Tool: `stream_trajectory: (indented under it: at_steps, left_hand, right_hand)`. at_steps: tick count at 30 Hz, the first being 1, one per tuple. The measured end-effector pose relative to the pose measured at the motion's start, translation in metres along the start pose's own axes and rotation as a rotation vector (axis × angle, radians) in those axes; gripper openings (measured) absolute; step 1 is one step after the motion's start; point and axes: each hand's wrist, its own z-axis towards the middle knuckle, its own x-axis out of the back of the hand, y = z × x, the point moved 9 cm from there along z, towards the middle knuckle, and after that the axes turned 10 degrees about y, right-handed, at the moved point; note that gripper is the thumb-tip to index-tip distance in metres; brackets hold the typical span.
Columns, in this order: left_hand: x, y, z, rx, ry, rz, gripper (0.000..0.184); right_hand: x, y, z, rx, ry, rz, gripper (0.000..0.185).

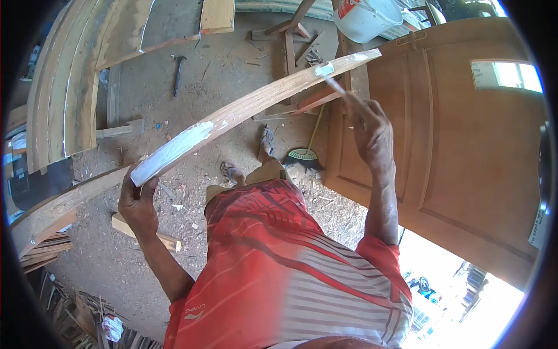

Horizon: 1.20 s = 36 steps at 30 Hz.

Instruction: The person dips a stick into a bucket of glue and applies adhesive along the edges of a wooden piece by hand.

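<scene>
A long, narrow wooden plank runs diagonally across the view. My left hand is closed around its near left end, thumb and fingers on either side. White paste coats the top face at that end, and more white shows near the far right end. My right hand grips a thin, pale spreading tool, slightly blurred. The tool's tip touches a white patch on the plank's upper face. Whether it is a brush or a flat spreader, I cannot tell.
Glued boards lie at upper left, with a hammer on the floor beside them. A white bucket is at top right. A brown panelled door stands at right. A broom and wood scraps lie on the floor.
</scene>
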Motion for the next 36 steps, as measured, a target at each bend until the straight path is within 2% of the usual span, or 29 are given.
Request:
stream_trajectory:
  at_steps: [3,6,8,10,14,19,24,27,30,32,33,36]
  left_hand:
    - [0.002,0.006,-0.001,-0.036,-0.002,-0.005,0.045]
    - [0.003,0.008,-0.002,-0.040,0.024,-0.018,0.044]
    - [0.002,0.003,-0.002,0.022,0.012,-0.037,0.045]
    - [0.002,0.010,-0.004,-0.024,0.029,-0.010,0.046]
    - [0.004,0.012,-0.006,-0.034,0.081,-0.039,0.046]
    - [0.007,0.014,-0.012,-0.053,0.107,0.015,0.046]
    - [0.008,0.016,-0.016,-0.085,0.100,0.026,0.047]
    - [0.006,0.018,-0.016,-0.093,0.073,-0.006,0.047]
    - [0.008,0.015,-0.016,-0.076,0.063,0.009,0.046]
    - [0.006,0.014,-0.014,-0.050,0.047,-0.002,0.045]
    - [0.006,0.016,-0.014,-0.067,0.042,0.001,0.045]
    - [0.003,0.022,-0.012,-0.117,0.009,0.022,0.044]
  right_hand:
    - [0.001,0.017,-0.001,-0.042,0.071,-0.098,0.036]
    - [-0.008,0.001,-0.003,-0.036,0.040,-0.151,0.035]
    - [-0.014,-0.010,-0.007,0.061,0.023,-0.053,0.034]
    - [-0.009,-0.022,-0.008,0.098,-0.004,0.074,0.033]
    - [0.009,0.025,0.011,-0.049,0.075,-0.039,0.031]
    - [-0.008,0.052,0.018,-0.002,-0.007,0.003,0.029]
    - [-0.003,0.020,0.008,0.015,-0.065,0.009,0.030]
    - [-0.003,-0.011,-0.004,0.147,-0.013,-0.066,0.032]
    - [-0.007,-0.048,-0.019,0.192,-0.047,-0.090,0.036]
    - [-0.005,-0.066,-0.025,0.196,-0.068,0.036,0.036]
    - [-0.004,-0.073,-0.027,0.195,-0.075,0.097,0.037]
    - [0.005,-0.050,-0.020,0.009,-0.004,0.068,0.036]
